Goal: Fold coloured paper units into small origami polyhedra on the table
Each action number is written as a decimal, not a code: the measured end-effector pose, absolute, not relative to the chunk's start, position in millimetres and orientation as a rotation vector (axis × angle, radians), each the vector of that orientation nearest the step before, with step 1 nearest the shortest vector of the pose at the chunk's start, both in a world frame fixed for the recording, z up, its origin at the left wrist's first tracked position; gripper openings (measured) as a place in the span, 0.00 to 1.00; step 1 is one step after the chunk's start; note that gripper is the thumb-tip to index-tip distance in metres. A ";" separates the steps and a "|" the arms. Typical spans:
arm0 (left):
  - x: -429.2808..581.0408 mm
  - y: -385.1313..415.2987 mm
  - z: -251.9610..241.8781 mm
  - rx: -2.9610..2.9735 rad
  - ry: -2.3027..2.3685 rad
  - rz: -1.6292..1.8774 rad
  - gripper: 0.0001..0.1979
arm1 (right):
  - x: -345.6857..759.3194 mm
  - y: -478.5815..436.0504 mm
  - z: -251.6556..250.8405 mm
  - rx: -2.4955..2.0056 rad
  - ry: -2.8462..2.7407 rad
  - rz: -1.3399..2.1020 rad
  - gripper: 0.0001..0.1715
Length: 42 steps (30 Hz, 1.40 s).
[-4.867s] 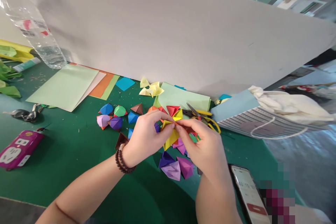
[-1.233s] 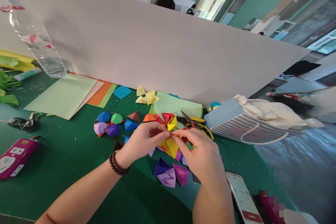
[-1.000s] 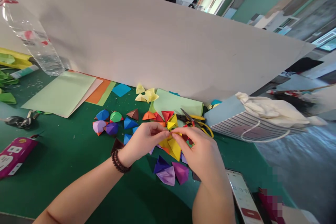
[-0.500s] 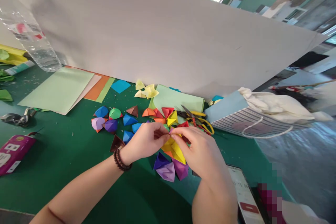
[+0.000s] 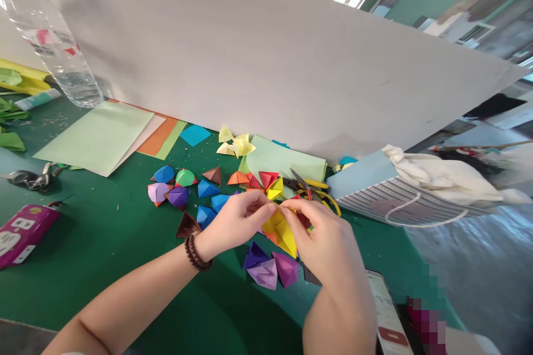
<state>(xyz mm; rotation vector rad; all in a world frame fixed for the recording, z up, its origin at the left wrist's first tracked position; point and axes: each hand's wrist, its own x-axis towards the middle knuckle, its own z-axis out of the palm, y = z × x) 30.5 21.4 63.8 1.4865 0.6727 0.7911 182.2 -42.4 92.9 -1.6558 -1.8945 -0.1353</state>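
Both my hands meet over a folded yellow origami piece [image 5: 280, 233]. My left hand [image 5: 241, 222], with a dark wooden bead bracelet [image 5: 195, 253] on its wrist, pinches the piece's left side. My right hand [image 5: 327, 238] grips its right side, and the fingers hide part of the paper. Just below lie several purple origami pieces [image 5: 264, 273]. A dark brown piece [image 5: 187, 226] sits near my left wrist. Blue, green, lilac, orange and red folded pieces [image 5: 208, 188] are scattered beyond my hands on the green cutting mat [image 5: 104, 227].
Yellow-handled scissors [image 5: 308, 186] lie beyond my right hand. A striped paper bag [image 5: 395, 199] holds white cloth at right. A phone [image 5: 387, 316] lies by my right forearm. Sheets of coloured paper [image 5: 97, 138], a water bottle [image 5: 54, 47] and a pink power strip [image 5: 25, 236] are at left, before a white board [image 5: 250, 66].
The yellow piece has turned in my fingers and now points down to the right. My hands have drawn closer around it, and the camera view has shifted slightly.
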 end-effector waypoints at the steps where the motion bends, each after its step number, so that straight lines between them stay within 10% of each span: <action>1: 30.7 21.5 64.1 1.459 0.672 0.774 0.14 | 183.0 -42.2 93.4 -1.659 -1.880 -0.137 0.09; 42: 11.2 2.2 92.4 2.078 0.634 0.839 0.08 | 189.8 -49.9 107.2 -1.547 -1.864 0.566 0.07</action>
